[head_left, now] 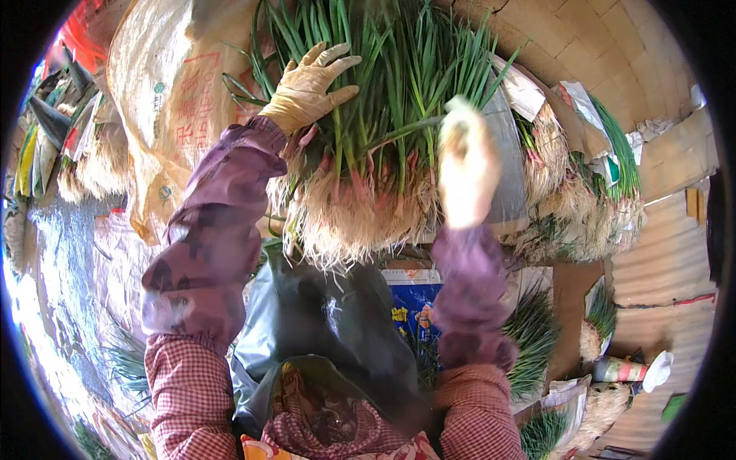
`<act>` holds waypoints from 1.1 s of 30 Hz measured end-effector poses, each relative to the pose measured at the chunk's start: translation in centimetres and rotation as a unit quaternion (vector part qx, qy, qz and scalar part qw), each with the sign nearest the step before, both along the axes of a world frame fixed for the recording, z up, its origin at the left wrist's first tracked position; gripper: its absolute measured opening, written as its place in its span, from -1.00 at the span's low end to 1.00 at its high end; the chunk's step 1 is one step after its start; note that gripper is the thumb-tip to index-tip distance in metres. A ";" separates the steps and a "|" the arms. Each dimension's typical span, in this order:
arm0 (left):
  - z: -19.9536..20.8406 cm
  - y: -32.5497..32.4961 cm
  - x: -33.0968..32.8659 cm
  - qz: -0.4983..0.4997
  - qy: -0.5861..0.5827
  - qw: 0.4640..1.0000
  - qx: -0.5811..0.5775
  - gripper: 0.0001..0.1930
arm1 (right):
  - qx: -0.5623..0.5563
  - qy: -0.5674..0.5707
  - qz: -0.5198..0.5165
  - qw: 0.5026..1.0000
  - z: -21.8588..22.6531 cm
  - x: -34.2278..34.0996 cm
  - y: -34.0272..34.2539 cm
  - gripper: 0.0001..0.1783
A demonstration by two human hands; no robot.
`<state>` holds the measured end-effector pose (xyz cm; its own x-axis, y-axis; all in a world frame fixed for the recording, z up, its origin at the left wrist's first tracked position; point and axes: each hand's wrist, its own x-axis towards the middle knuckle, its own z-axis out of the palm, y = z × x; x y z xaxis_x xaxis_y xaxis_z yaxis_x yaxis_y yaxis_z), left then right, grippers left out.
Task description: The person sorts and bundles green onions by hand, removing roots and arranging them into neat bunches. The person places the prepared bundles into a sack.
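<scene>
A broad heap of scallion-like plants point(360, 218) lies in front of me, with long green leaves pointing away, pinkish stem bases and long pale roots hanging toward me. On the left part of the leaves rests my left hand point(310, 88), in a cream glove, its fingers spread. My right hand point(466, 165), also in a pale glove, is over the heap's right side and smeared by motion. One green stalk point(402, 132) slants across the others up to its fingers. Whether those fingers grip it is too blurred to tell.
A large pale woven sack point(165, 115) stands at the left. More rooted bundles point(548, 157) wrapped in paper lie at the right, with others point(100, 157) at the far left. A dark apron point(322, 322) covers my lap. Nearby are a blue printed sheet point(414, 307) and leafy bundles point(529, 341).
</scene>
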<state>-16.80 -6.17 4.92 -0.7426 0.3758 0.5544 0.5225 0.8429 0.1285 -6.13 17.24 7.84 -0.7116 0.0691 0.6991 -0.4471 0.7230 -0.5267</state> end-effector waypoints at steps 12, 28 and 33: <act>-3.1 -0.3 18.2 -0.086 -0.114 0.779 0.611 -0.84 | 0.095 -0.292 -0.002 0.952 -4.2 0.5 -7.3 -0.59; -6.4 3.6 25.5 -0.131 -0.466 0.603 0.634 -0.72 | -0.357 -0.408 0.232 0.808 -8.0 8.1 -7.2 -0.75; -5.7 3.6 26.7 -0.119 -0.473 0.558 0.671 -0.67 | -0.052 -0.153 0.142 0.977 -6.5 9.3 -8.2 -0.87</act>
<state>9.90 -2.60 -0.83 -0.9591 0.2438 -0.1441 -0.2389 -0.4232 0.8740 3.19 9.06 1.31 -0.8873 -0.1013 0.4498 -0.4311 0.5286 -0.7313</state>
